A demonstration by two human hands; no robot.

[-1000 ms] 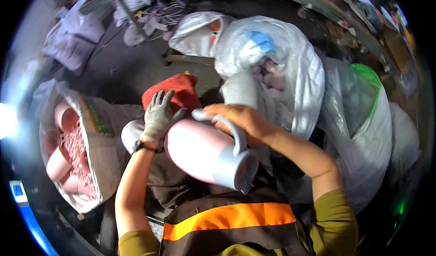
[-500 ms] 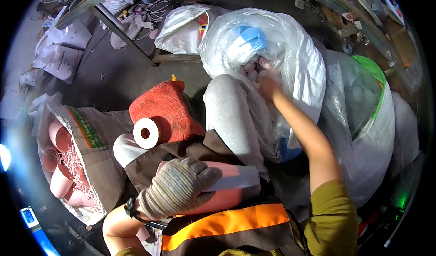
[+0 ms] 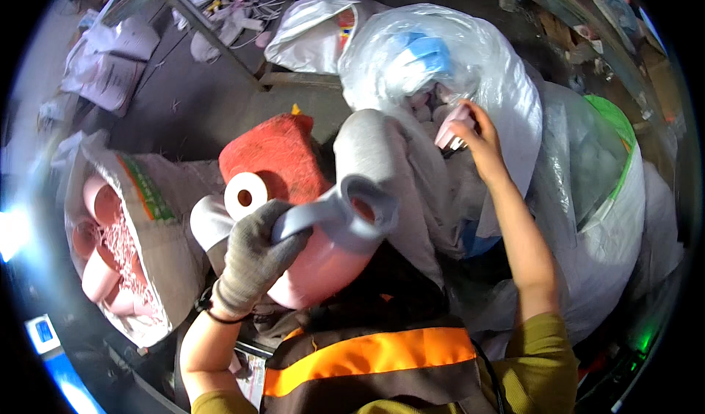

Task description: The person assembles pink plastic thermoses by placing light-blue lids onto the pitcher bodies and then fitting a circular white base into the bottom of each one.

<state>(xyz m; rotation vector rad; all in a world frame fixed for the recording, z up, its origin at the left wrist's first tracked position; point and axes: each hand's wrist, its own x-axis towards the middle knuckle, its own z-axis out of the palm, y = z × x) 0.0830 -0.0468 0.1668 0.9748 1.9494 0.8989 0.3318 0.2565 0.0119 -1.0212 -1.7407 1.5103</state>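
My left hand (image 3: 253, 260), in a striped knit glove, is closed round the grey-blue handle of a pink jug (image 3: 323, 271). The jug is tilted above my lap, and its grey-blue rim and mouth face up and to the right. My bare right hand (image 3: 481, 136) pinches a small pink plastic piece (image 3: 450, 125) with a whitish part on its lower edge. That hand is over the opening of a clear plastic bag (image 3: 371, 58) set in a white sack. Inside the bag, more pale pink pieces (image 3: 422, 109) and something blue (image 3: 424, 56) show.
A red cloth bundle (image 3: 275, 157) and a white tape roll (image 3: 246, 196) lie by my left knee. At left, a sack (image 3: 172, 252) holds pink cups (image 3: 101, 276) and pink shreds. Another white sack (image 3: 613, 245) stands at right. A metal frame (image 3: 209, 36) crosses behind.
My right hand has come up out of the bag with the pink piece. My left hand has raised and turned the jug, so its mouth now shows.
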